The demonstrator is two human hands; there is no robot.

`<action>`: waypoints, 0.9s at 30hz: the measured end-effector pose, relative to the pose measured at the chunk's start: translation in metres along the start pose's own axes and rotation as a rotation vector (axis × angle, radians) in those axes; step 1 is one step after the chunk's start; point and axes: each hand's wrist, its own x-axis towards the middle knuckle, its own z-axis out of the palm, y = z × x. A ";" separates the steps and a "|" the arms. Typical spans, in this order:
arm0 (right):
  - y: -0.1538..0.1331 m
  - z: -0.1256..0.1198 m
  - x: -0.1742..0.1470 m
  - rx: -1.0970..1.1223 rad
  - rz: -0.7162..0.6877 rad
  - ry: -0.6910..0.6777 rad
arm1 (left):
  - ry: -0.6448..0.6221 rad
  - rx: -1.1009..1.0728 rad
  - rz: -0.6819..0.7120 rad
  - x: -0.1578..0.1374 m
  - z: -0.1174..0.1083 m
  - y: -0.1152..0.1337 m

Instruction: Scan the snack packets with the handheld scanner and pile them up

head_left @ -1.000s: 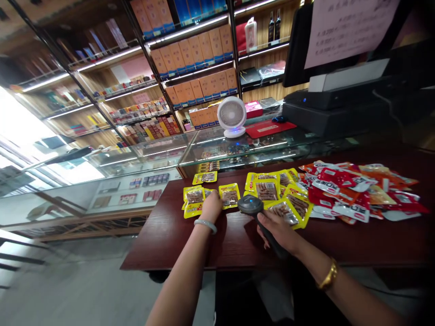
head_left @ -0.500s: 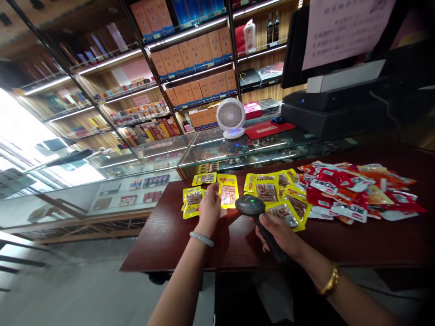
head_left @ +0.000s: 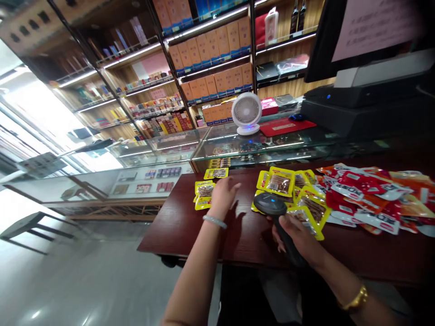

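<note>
My right hand [head_left: 301,235] grips a black handheld barcode scanner [head_left: 270,204], its head pointing left over the dark wooden table [head_left: 190,235]. My left hand [head_left: 224,194] hovers just above the table with fingers apart and nothing in it, right beside two small yellow snack packets [head_left: 204,195]. Another yellow packet [head_left: 216,173] lies at the table's far edge. A heap of yellow packets [head_left: 280,182] sits behind and to the right of the scanner. Farther right spreads a pile of red and orange packets [head_left: 370,194].
A glass display counter [head_left: 238,149] runs behind the table, with a small white fan [head_left: 248,113] and a red mat [head_left: 283,127] on it. A black till with a monitor [head_left: 360,90] stands at the back right. Shelves of boxed goods [head_left: 210,59] fill the wall.
My left hand lifted a yellow packet to the scanner, then let go of it; the hand is now empty near the left packets. The view has shifted left.
</note>
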 end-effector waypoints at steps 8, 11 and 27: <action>0.007 0.032 0.021 -0.104 0.047 -0.110 | -0.165 0.346 -0.573 -0.046 -0.069 -0.099; 0.011 0.043 0.029 -0.154 0.049 -0.162 | -0.175 0.126 -0.551 -0.049 -0.061 -0.111; -0.018 0.048 0.050 0.037 0.006 -0.098 | -0.143 -1.019 -0.456 -0.082 -0.034 -0.055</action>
